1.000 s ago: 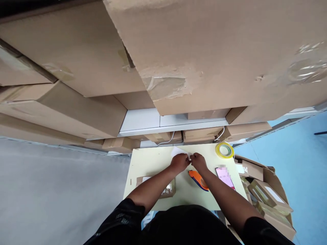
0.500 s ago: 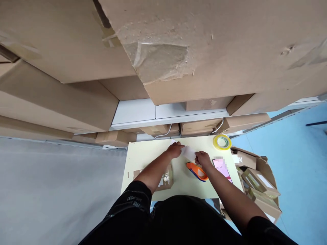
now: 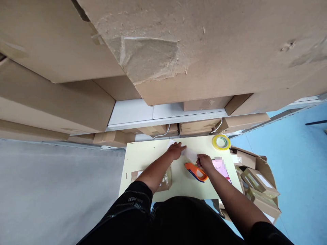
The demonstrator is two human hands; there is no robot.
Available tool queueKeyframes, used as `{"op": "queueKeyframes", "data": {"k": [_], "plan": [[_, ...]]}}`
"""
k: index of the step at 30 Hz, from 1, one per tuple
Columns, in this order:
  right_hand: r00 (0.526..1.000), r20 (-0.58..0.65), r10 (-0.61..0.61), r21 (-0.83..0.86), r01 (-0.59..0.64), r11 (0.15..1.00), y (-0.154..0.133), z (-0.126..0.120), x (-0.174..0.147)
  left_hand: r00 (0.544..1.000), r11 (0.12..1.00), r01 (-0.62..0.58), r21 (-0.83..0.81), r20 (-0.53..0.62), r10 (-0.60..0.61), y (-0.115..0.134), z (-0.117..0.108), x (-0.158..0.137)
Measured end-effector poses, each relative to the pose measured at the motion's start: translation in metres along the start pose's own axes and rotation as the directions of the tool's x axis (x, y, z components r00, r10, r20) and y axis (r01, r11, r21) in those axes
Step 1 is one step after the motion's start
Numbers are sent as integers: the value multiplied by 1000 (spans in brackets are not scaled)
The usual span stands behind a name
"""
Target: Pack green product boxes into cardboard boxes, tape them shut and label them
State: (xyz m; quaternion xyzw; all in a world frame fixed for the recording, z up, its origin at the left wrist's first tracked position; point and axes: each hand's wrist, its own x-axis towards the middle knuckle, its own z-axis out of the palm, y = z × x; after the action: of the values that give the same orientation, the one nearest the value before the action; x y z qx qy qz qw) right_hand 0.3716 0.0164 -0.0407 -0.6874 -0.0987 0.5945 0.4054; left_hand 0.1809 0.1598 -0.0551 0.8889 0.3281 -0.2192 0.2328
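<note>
A thin white paper slip (image 3: 190, 154) stretches between my two hands over the cream tabletop (image 3: 150, 149). My left hand (image 3: 175, 151) lies over its left part, fingers stretched and slightly apart; more white paper shows beyond the knuckles. With fingers curled in, my right hand (image 3: 203, 161) pinches the slip's right end. Just below the slip lies an orange and blue cutter-like tool (image 3: 196, 172), close to my right hand. A taped cardboard box (image 3: 166, 180) sits partly under my left forearm.
A yellow tape roll (image 3: 221, 142) lies at the table's far right corner. A phone (image 3: 221, 169) with a pink screen is partly behind my right forearm. Right of the table, a large carton (image 3: 263, 166) holds several small boxes. A shelf (image 3: 166, 119) with large cartons (image 3: 217, 51) overhangs the far side.
My left hand's fingers look more spread on the paper. My right hand has shifted slightly down and right with its end of the slip. The camera view has moved a little.
</note>
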Motion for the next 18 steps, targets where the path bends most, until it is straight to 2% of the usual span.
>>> {"op": "queueKeyframes", "data": {"k": [6,8,10,13,15,17,18], "plan": [[994,-45,98,37,-97,995,2,-10,-21,999,1000,21,6,33,-22,3,-5,-3],[994,-68,89,35,-86,996,3,-19,-32,999,999,32,-19,39,-31,5,-6,-4],[994,-96,43,28,-41,999,3,-31,-44,997,991,66,-119,41,-62,5,-8,-4],[983,-148,-105,-38,100,994,-3,-48,-65,993,947,118,-300,44,-110,4,-13,-7],[949,-181,-260,-173,230,958,-11,-54,-82,993,923,118,-367,28,-116,5,-19,-13],[868,-194,-457,-389,360,848,-21,-53,-101,994,904,89,-418,-16,-105,9,-26,-27],[804,-180,-567,-500,421,757,-27,-50,-111,995,897,63,-438,-46,-93,14,-30,-36]]}}
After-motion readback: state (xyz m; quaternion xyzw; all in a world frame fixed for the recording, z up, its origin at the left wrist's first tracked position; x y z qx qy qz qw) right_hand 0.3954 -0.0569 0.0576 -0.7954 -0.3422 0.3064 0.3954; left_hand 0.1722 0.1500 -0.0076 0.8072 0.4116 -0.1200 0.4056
